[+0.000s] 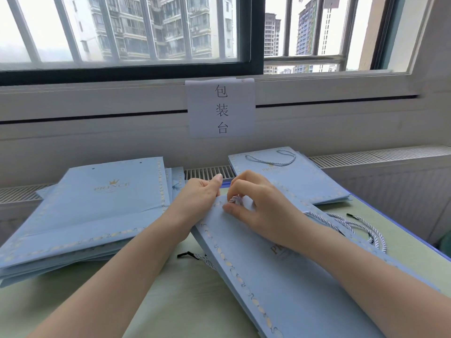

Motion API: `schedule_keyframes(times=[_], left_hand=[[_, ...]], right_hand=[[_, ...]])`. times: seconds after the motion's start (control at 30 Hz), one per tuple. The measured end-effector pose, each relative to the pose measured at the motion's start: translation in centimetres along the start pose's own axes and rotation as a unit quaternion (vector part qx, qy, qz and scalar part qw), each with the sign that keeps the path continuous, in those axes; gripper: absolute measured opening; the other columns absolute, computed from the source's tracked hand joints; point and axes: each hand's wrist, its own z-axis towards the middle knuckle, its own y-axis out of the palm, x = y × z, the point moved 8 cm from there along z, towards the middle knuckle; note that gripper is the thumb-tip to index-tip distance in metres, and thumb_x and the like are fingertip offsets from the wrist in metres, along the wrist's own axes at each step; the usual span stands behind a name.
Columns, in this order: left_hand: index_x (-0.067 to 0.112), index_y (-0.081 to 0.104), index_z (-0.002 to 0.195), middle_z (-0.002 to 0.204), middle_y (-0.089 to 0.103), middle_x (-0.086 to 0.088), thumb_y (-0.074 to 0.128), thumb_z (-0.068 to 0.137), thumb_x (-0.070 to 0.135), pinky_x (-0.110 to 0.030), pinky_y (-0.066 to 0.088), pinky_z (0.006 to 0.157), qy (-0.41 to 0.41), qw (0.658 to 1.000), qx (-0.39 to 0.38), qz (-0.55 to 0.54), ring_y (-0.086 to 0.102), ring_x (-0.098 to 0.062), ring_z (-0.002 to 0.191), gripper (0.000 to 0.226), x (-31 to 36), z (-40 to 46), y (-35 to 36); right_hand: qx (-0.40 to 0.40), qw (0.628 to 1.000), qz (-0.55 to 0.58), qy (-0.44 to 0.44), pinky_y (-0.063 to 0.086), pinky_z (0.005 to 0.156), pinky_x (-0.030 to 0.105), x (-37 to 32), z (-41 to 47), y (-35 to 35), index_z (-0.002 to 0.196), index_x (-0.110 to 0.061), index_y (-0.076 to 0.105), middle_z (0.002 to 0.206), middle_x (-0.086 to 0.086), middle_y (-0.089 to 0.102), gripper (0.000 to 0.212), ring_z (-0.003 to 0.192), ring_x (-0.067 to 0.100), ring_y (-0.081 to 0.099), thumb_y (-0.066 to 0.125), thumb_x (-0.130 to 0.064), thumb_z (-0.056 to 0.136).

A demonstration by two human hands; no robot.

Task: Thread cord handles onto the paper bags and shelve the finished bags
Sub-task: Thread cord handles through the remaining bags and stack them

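Note:
A flat light-blue paper bag (280, 284) lies slanted on the table in front of me. My left hand (200, 193) grips its top edge, thumb stretched along the rim. My right hand (253, 203) pinches a twisted blue-white cord (236, 199) at the bag's top, near a hole. The same kind of cord (361, 228) trails in loops to the right, with a black tip (351, 215). Another cord end (195, 256) pokes out from under the bag's left edge.
A stack of unthreaded bags (92, 211) lies at the left. A bag with a cord handle (292, 179) lies at the back right. A paper sign (220, 108) hangs on the window ledge. Radiator grilles (380, 157) run along the back.

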Motion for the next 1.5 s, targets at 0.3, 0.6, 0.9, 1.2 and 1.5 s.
schedule_keyframes(times=[0.3, 0.6, 0.9, 1.2, 1.5], left_hand=[[0.010, 0.052, 0.073, 0.063, 0.048, -0.011, 0.046, 0.097, 0.043, -0.024, 0.034, 0.055, 0.029, 0.994, -0.018, 0.104, 0.043, -0.017, 0.049, 0.041, 0.1, 0.3, 0.4], [0.015, 0.032, 0.054, 0.053, 0.030, -0.002, 0.056, 0.091, 0.044, -0.029, 0.019, 0.049, 0.014, 0.946, -0.056, 0.320, 0.027, -0.017, 0.051, 0.053, -1.3, 0.4, 1.3], [0.008, 0.066, 0.095, 0.087, 0.070, -0.001, 0.048, 0.093, 0.036, -0.025, 0.049, 0.080, 0.169, 0.982, -0.075, 0.039, 0.066, -0.012, 0.087, 0.034, 4.3, -1.6, 2.4], [0.010, 0.058, 0.075, 0.045, 0.046, 0.008, 0.049, 0.097, 0.012, -0.017, 0.043, 0.051, 0.266, 0.951, 0.078, -0.137, 0.044, -0.009, 0.043, 0.023, 7.9, -3.4, -1.7], [0.005, 0.056, 0.063, 0.049, 0.055, -0.002, 0.044, 0.099, 0.023, -0.017, 0.031, 0.035, 0.172, 0.978, -0.038, -0.115, 0.048, -0.013, 0.038, 0.042, 5.4, -2.3, 0.3]], right_hand=[[0.093, 0.943, 0.264, 0.181, 0.041, 0.059, 0.020, 2.2, 0.5, -3.7, 0.067, -0.010, 0.053, 0.058, -0.004, 0.055, 0.036, 0.054, 0.007, 0.048, 0.045, -0.027, 0.098], [0.273, 0.884, 0.334, 0.182, 0.021, 0.045, 0.022, 3.8, 0.0, -7.7, 0.069, -0.012, 0.049, 0.048, -0.005, 0.031, 0.037, 0.046, 0.011, 0.024, 0.039, -0.024, 0.102], [0.165, 0.910, 0.342, 0.168, 0.028, 0.044, 0.020, 2.9, 0.6, -5.1, 0.075, -0.009, 0.051, 0.051, -0.002, 0.040, 0.035, 0.047, 0.012, 0.032, 0.035, -0.023, 0.103], [0.030, 0.991, -0.061, 0.112, 0.033, 0.056, 0.033, 3.8, 0.1, -3.6, 0.086, -0.014, 0.058, 0.061, -0.005, 0.044, 0.024, 0.055, 0.015, 0.037, 0.038, -0.016, 0.101], [0.102, 0.968, -0.229, 0.020, 0.042, 0.061, 0.035, 3.5, -0.1, -3.9, 0.082, -0.010, 0.068, 0.080, 0.004, 0.053, 0.017, 0.075, 0.027, 0.051, 0.059, -0.023, 0.087]])
